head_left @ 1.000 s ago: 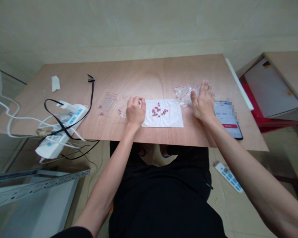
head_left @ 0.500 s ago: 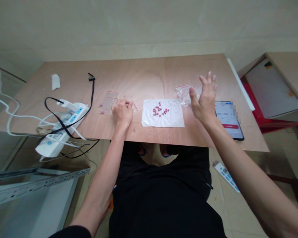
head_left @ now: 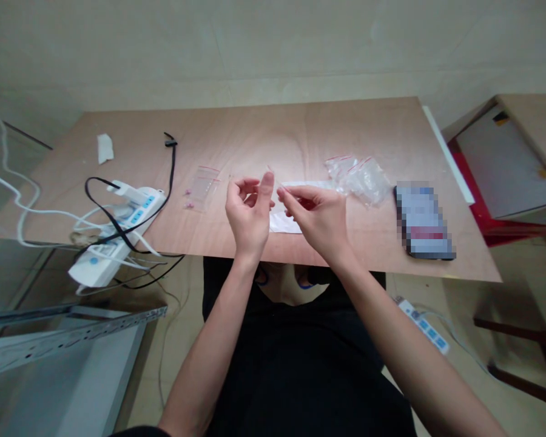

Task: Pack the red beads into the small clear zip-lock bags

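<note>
My left hand [head_left: 249, 212] is closed, thumb up, on a small clear zip bag [head_left: 270, 172] with a red line; little of the bag shows. Close beside it, the thumb and fingers of my right hand [head_left: 322, 220] are pinched together at the bag's edge. Below both hands lies a white sheet [head_left: 284, 223], mostly covered by them, and the small pink-red beads on it are hidden. Left of my left hand, two zip bags [head_left: 203, 187] lie overlapped, with a few pink beads [head_left: 189, 205] at their lower left.
A heap of clear zip bags [head_left: 363, 179] lies right of the sheet, with a phone [head_left: 423, 221] beyond it. At the left stand a white power strip [head_left: 118, 240] and a tangle of cables. A white scrap [head_left: 104, 149] lies at the back left of the table.
My left hand has lifted and moved right with a zip bag. My right hand has come in leftward from beside the bag heap, and its spread fingers have closed to a pinch.
</note>
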The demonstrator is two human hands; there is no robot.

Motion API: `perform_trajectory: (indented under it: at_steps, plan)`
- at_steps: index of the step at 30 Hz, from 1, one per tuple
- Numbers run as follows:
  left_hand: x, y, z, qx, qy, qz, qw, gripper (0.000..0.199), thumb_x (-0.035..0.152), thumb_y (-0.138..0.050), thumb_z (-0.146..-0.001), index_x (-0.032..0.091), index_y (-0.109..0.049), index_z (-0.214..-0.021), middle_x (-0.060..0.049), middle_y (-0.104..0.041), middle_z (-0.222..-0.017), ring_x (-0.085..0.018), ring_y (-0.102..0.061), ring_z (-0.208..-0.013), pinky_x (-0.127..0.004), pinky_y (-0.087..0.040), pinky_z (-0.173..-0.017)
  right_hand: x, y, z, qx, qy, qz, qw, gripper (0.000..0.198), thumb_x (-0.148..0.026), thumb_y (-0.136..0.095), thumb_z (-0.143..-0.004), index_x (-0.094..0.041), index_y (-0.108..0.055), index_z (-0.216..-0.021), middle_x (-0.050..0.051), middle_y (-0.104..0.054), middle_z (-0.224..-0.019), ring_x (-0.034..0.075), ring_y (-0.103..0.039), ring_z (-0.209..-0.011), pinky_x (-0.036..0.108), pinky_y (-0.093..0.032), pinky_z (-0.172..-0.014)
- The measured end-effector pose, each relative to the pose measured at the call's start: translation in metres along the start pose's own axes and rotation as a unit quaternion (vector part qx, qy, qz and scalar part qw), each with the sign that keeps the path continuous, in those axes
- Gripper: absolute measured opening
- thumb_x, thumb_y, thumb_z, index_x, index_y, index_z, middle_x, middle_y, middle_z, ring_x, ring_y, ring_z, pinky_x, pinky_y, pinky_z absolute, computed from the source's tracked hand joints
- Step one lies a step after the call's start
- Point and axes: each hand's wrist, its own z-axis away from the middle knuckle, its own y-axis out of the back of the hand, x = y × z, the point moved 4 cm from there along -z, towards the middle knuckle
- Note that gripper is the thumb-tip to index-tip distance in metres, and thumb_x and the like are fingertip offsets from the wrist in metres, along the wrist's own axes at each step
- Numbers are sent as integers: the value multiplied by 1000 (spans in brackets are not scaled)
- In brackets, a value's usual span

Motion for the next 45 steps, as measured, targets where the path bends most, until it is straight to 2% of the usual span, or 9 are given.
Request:
perform_trajectory:
  at_steps: [5, 10, 16, 23, 27, 32, 35, 42, 45]
  plan:
    - [0, -6, 6, -89, 63, 51, 993, 27, 38, -78, -71, 14, -71, -83, -5, -74, -84, -14, -70, -76, -25, -56, -73, -5, 6, 13, 6, 102, 201, 974, 26, -22, -50, -92, -17, -74, -101, 9, -71, -94, 18, -64, -75, 31, -50, -67]
    - [-9, -11, 8, -147, 174, 118, 966, 17, 29, -78, -68, 16, -76, -80, -4, -76, -79, -14, -69, -71, -25, -56, -70, -3, 17, 23, -8, 100, 171, 980, 34, -30, -57, -89, -16, -67, -118, 11, -65, -100, 20, -62, -87, 35, -53, -73]
    - [-5, -17, 20, -223, 189, 128, 948, 25, 36, -82, -65, 16, -76, -79, -4, -76, -76, -14, -69, -68, -27, -56, -69, -4, 29, 25, 16, 31, 60, 998, 26, -32, -53, -93, -19, -75, -92, 5, -63, -81, 14, -59, -74, 28, -49, -66]
    - [10, -22, 23, -274, 156, 97, 944, 18, 32, -80, -68, 16, -76, -76, -4, -76, -74, -15, -70, -69, -27, -58, -70, 1, 38, 24, -3, -44, -41, 998, 37, -32, -54, -92, -16, -65, -61, 2, -61, -66, 11, -57, -66, 23, -42, -58]
    - [13, -20, 26, -272, 141, 65, 950, 16, 30, -75, -73, 15, -75, -78, -5, -76, -75, -16, -71, -70, -27, -58, -69, 1, 41, 23, -28, -39, -11, 999, 35, -30, -50, -94, -16, -65, -64, 2, -61, -66, 11, -56, -64, 23, -40, -58]
    - [18, -19, 35, -208, 78, -75, 972, 14, 28, -70, -77, 15, -73, -81, -5, -77, -80, -17, -72, -72, -26, -59, -69, -2, 39, 26, -44, -3, 174, 984, 29, -21, -52, -92, -14, -65, -67, 3, -63, -64, 12, -55, -59, 25, -36, -57]
    - [23, -20, 38, -181, 43, -132, 974, 11, 26, -68, -79, 17, -73, -79, -4, -77, -79, -17, -72, -70, -26, -59, -67, -2, 36, 27, -50, -6, 214, 976, 28, -20, -51, -92, -13, -68, -71, 6, -66, -66, 15, -59, -59, 27, -38, -57]
    - [23, -18, 39, -189, 78, -66, 977, 10, 27, -70, -78, 19, -73, -81, -4, -77, -83, -18, -73, -75, -27, -60, -70, -3, 45, 32, -5, -89, 10, 996, 19, -29, -58, -88, -19, -75, -88, 4, -76, -80, 16, -70, -66, 25, -51, -60]
    - [25, -18, 41, -204, 81, -75, 973, 9, 27, -70, -78, 19, -74, -82, -3, -77, -84, -18, -74, -77, -27, -61, -72, -6, 47, 34, -5, -88, 25, 996, 18, -25, -58, -87, -20, -76, -87, 3, -76, -78, 17, -70, -66, 25, -51, -59]
